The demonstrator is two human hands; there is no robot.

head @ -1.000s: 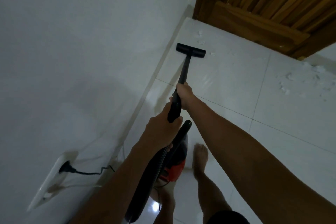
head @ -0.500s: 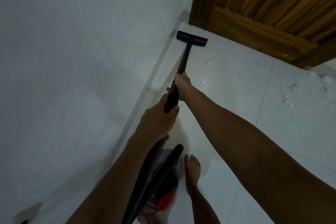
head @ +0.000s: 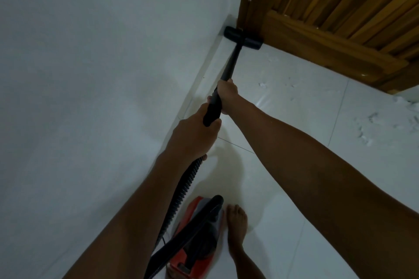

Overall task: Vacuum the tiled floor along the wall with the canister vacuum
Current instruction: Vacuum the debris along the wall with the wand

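In corner by door [head: 340,7]: nozzle [head: 243,37]; left hand [head: 195,136], right hand [head: 226,95] clenched round wand [head: 231,63].

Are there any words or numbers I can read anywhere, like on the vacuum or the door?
None can be read.
Red and grey canister vacuum: no legible label; it is dark and partly hidden by the black ribbed hose.
Black floor nozzle: plain.
Brown wooden slatted door: no sign or number.
White wall and white tiled floor: no writing.

Glossy white tiled floor [head: 283,199], varnished slatted wooden door [head: 340,7], matt black plastic wand [head: 231,63]
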